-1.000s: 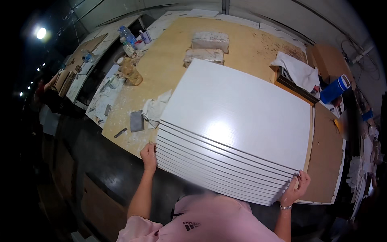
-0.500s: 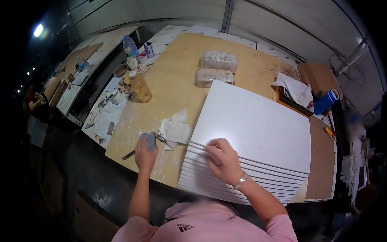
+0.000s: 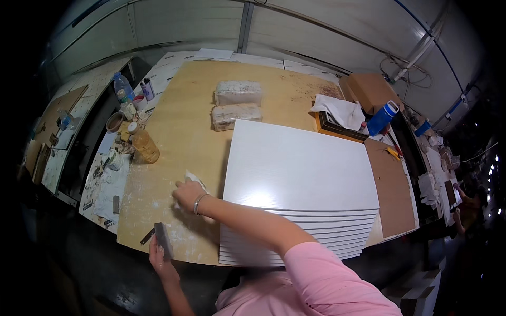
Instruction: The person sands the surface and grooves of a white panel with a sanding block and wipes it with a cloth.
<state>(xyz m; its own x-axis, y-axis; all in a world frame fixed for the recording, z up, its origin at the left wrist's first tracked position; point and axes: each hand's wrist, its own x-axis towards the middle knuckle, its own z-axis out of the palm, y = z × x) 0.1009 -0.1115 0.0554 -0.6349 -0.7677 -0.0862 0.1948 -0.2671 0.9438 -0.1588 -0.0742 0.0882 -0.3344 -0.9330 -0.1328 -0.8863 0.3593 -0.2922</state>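
My left hand (image 3: 157,255) grips a grey sanding block (image 3: 164,241) at the near edge of the table, holding it on its edge. Just behind the block lies a dark flat strip (image 3: 148,236). My right hand (image 3: 188,196), with a bracelet at its wrist, reaches across to the left and closes on a white cloth (image 3: 194,179); most of the cloth is hidden beneath the hand. To the right of it stands a fanned stack of white panels (image 3: 300,168), with my right forearm passing over its near left corner.
Two wrapped blocks (image 3: 237,117) sit behind the panels. On the left are a bottle of amber liquid (image 3: 145,146), a water bottle (image 3: 123,85) and a second grey block (image 3: 116,204). At right are a folded cloth (image 3: 340,111), a blue bottle (image 3: 382,118) and a brown board (image 3: 391,189).
My right hand has moved left from above the panels to the white cloth. My left hand has drawn the sanding block nearer and turned it on edge. The view has shifted.
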